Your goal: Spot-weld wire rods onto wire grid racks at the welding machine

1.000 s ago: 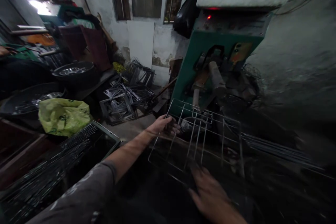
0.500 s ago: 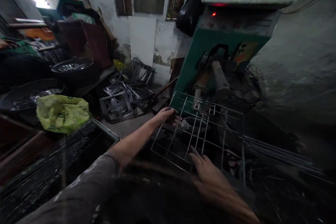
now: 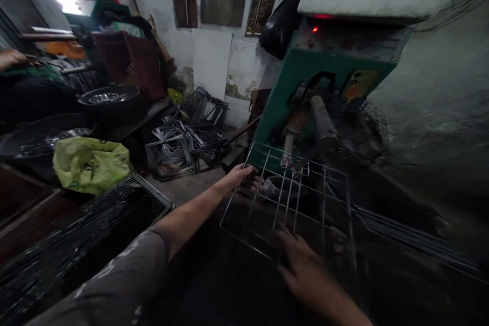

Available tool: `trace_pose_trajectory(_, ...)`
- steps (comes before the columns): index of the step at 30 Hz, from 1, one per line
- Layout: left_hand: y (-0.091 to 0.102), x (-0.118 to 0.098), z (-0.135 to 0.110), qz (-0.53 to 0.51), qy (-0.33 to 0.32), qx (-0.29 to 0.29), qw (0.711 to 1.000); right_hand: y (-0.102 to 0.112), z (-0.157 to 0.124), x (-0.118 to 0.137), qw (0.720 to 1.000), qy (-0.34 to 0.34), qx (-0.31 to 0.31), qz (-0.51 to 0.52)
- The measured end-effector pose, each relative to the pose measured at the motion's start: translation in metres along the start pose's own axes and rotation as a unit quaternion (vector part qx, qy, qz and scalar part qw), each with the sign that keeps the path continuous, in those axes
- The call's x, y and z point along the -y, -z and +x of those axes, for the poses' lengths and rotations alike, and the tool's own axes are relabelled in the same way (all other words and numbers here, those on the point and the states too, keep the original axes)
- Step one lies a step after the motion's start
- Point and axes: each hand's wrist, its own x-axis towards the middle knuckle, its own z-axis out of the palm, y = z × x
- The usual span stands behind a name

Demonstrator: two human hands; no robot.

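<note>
Far left, another person's hand [image 3: 11,59] pokes in above a dark basin [image 3: 26,137] with shiny metal bits in it. A crumpled yellow-green bag [image 3: 91,165] slouches next to that, right up against a long bin [image 3: 155,196] of dark wires. Bin's corner comes really close to the left forearm in this view, so elbow room's tight there. Past it there's a strip of grey floor [image 3: 183,187], then a messy heap of metal frames [image 3: 187,142].

Left hand [image 3: 241,177] has the left edge of the wire rack [image 3: 280,196], thumb on top, pinching the wire, other fingers loosely curled underneath. The rack's tilted in front of the green machine [image 3: 284,94], far edge right by the lower rod [image 3: 287,148]; can't tell if they touch. Right hand [image 3: 300,254] is at the near edge, thumb apart from the fingers, too blurry to say if it's gripping. Long thin rods [image 3: 412,237] crowd the right side.
</note>
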Motion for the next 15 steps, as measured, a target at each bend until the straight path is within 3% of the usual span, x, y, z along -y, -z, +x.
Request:
trace_pose_trajectory(12,0.009,0.007,0.014,-0.012,0.004,0.001,1.0,-0.005,0.004,-0.009,1.0,-0.012,0.01,-0.027)
trace_pose_trajectory(15,0.011,0.009,0.015,-0.015,0.006,0.004,1.0,-0.006,0.001,-0.011,1.0,-0.004,-0.012,-0.018)
